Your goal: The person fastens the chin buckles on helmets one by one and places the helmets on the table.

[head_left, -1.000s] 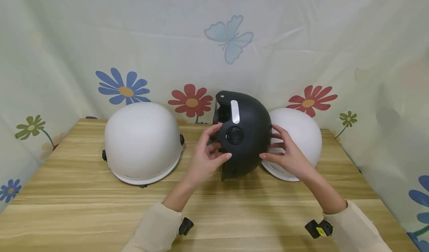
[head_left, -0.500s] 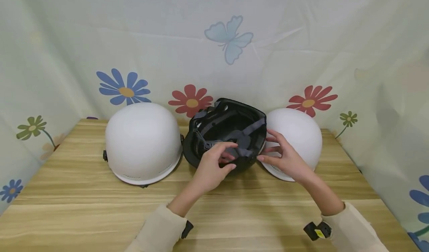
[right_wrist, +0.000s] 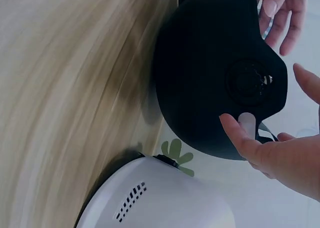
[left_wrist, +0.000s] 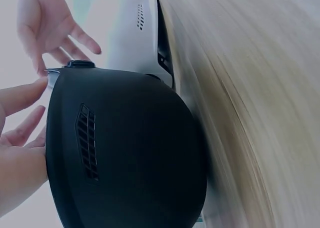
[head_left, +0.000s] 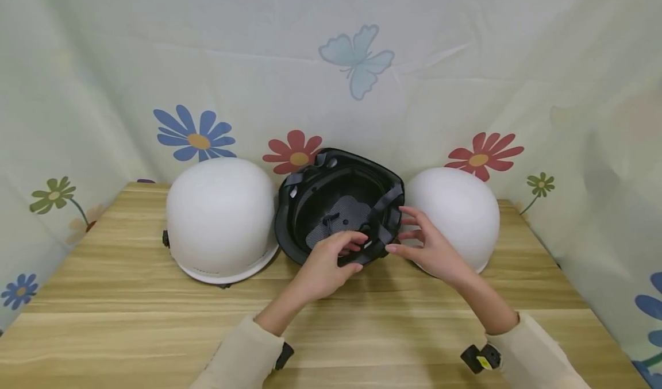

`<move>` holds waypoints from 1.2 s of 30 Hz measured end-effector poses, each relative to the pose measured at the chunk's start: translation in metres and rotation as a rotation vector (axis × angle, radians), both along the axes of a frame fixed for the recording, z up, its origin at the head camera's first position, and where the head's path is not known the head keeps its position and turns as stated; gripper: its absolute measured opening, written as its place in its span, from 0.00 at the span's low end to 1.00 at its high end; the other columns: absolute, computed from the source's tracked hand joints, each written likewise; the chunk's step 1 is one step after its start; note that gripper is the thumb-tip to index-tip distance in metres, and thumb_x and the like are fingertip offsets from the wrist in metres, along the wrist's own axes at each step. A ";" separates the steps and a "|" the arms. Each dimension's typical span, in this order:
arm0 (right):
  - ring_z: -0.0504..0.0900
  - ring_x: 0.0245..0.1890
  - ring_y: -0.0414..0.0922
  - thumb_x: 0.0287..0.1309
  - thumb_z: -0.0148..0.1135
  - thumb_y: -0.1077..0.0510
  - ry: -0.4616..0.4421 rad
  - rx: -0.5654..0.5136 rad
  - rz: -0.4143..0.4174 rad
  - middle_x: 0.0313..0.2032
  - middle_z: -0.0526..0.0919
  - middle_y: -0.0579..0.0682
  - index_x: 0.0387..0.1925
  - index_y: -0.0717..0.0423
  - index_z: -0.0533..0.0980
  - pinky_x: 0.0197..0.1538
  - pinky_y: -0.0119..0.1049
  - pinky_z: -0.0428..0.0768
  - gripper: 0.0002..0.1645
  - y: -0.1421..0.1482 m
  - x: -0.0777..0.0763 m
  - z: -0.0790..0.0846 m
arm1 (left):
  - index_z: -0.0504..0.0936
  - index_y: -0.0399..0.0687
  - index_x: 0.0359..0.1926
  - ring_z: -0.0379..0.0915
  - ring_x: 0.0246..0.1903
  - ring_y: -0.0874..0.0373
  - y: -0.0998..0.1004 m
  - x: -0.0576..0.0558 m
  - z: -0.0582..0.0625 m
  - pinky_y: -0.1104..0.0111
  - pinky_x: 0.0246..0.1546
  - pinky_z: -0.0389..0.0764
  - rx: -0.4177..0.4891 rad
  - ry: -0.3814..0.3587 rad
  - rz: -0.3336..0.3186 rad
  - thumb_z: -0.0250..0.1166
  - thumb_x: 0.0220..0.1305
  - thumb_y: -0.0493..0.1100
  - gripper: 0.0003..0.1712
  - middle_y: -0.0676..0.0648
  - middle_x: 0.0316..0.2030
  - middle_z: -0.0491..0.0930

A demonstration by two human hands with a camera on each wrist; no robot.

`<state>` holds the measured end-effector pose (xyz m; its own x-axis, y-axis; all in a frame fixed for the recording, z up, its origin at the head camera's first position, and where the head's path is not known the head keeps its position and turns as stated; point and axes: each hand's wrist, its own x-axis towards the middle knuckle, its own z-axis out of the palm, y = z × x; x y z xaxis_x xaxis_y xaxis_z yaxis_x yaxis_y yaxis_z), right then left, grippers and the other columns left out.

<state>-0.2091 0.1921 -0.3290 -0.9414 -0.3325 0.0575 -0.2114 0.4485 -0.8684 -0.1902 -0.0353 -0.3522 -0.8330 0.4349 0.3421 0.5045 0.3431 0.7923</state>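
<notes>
Upside down on the wooden table, a black helmet (head_left: 336, 191) shows its grey mesh lining and dark straps (head_left: 389, 198) in the head view. My left hand (head_left: 327, 267) is at its near rim, thumb and fingers bent and apart, with the fingertips over the opening. In the left wrist view that hand lies along the rim beside the vented shell (left_wrist: 130, 148). My right hand (head_left: 431, 252) is at the helmet's right edge with its fingers spread. Its thumb (right_wrist: 240, 133) touches the shell below the round side fitting (right_wrist: 247, 82) in the right wrist view.
White helmets flank the black one: the left white helmet (head_left: 222, 216) overlaps its side in the head view, and the right white helmet (head_left: 457, 216) is behind my right hand. The wooden table (head_left: 129, 320) meets a flowered curtain (head_left: 248, 73) at the back.
The black helmet has turned from showing its shell and visor side to opening upward, and has shifted left. Both hands have let its sides roll and followed slightly left.
</notes>
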 end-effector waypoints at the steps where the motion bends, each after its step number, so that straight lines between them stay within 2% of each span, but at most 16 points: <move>1: 0.70 0.52 0.58 0.53 0.65 0.53 0.008 0.001 -0.004 0.59 0.60 0.62 0.66 0.54 0.52 0.49 0.47 0.74 0.45 -0.001 0.000 0.000 | 0.74 0.38 0.51 0.73 0.45 0.53 0.000 0.000 -0.001 0.60 0.47 0.74 0.010 0.004 0.003 0.66 0.52 0.30 0.23 0.44 0.47 0.75; 5: 0.71 0.51 0.57 0.53 0.65 0.54 0.026 0.001 -0.024 0.59 0.59 0.61 0.61 0.57 0.58 0.48 0.46 0.75 0.38 -0.003 0.002 -0.003 | 0.75 0.38 0.50 0.74 0.45 0.53 0.000 0.001 -0.003 0.60 0.46 0.74 0.055 0.007 0.006 0.66 0.52 0.30 0.22 0.44 0.46 0.76; 8: 0.70 0.51 0.57 0.53 0.65 0.53 0.029 0.030 -0.034 0.59 0.58 0.60 0.59 0.59 0.61 0.46 0.46 0.76 0.35 -0.005 0.004 -0.004 | 0.75 0.39 0.50 0.74 0.45 0.55 0.001 0.002 -0.003 0.63 0.47 0.74 0.065 0.012 0.007 0.67 0.52 0.30 0.22 0.45 0.46 0.76; 12: 0.71 0.51 0.57 0.53 0.65 0.51 0.032 0.082 -0.060 0.55 0.61 0.60 0.57 0.59 0.65 0.43 0.45 0.77 0.33 -0.009 0.004 -0.005 | 0.75 0.39 0.50 0.73 0.46 0.53 0.002 0.003 -0.003 0.61 0.48 0.74 0.086 0.010 -0.005 0.67 0.51 0.30 0.23 0.45 0.47 0.76; 15: 0.72 0.49 0.57 0.54 0.64 0.51 0.042 0.088 -0.073 0.52 0.62 0.62 0.55 0.60 0.67 0.41 0.43 0.77 0.30 -0.011 0.003 -0.008 | 0.75 0.38 0.50 0.73 0.47 0.51 0.002 0.004 -0.003 0.58 0.49 0.73 0.086 0.004 -0.026 0.66 0.52 0.30 0.22 0.44 0.47 0.75; 18: 0.73 0.49 0.57 0.55 0.63 0.53 0.052 0.081 -0.073 0.53 0.63 0.62 0.55 0.61 0.67 0.40 0.42 0.77 0.29 -0.010 0.001 -0.010 | 0.75 0.39 0.50 0.72 0.47 0.52 -0.001 0.007 0.000 0.59 0.49 0.73 0.046 0.008 -0.025 0.67 0.53 0.32 0.22 0.44 0.47 0.75; 24: 0.74 0.48 0.55 0.56 0.62 0.53 0.049 0.101 -0.057 0.55 0.64 0.62 0.56 0.61 0.67 0.40 0.40 0.76 0.29 -0.002 -0.004 -0.012 | 0.76 0.41 0.50 0.71 0.47 0.54 -0.010 0.007 0.008 0.60 0.49 0.72 -0.037 0.027 0.031 0.67 0.53 0.34 0.21 0.46 0.46 0.75; 28: 0.78 0.42 0.53 0.58 0.60 0.57 0.017 0.052 -0.018 0.53 0.65 0.64 0.57 0.64 0.66 0.38 0.39 0.77 0.28 0.001 -0.007 -0.010 | 0.76 0.42 0.50 0.70 0.49 0.53 -0.018 0.004 0.015 0.58 0.49 0.72 -0.078 0.023 0.071 0.67 0.53 0.36 0.21 0.46 0.48 0.75; 32: 0.80 0.35 0.49 0.59 0.58 0.60 -0.015 0.010 0.013 0.51 0.67 0.65 0.58 0.66 0.64 0.38 0.39 0.79 0.27 0.003 -0.008 -0.008 | 0.76 0.41 0.51 0.69 0.50 0.51 -0.029 0.000 0.020 0.57 0.51 0.71 -0.086 0.015 0.106 0.67 0.53 0.37 0.22 0.46 0.48 0.74; 36: 0.79 0.37 0.50 0.60 0.56 0.64 -0.029 -0.029 0.030 0.50 0.68 0.65 0.59 0.68 0.63 0.40 0.41 0.79 0.26 0.005 -0.009 -0.005 | 0.76 0.41 0.50 0.69 0.49 0.50 -0.041 -0.006 0.024 0.57 0.51 0.70 -0.082 0.052 0.158 0.68 0.53 0.37 0.22 0.45 0.48 0.74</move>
<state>-0.2178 0.1974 -0.3344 -0.9323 -0.3595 0.0407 -0.1994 0.4169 -0.8868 -0.1961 -0.0764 -0.3283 -0.8754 0.3279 0.3551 0.4785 0.4839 0.7327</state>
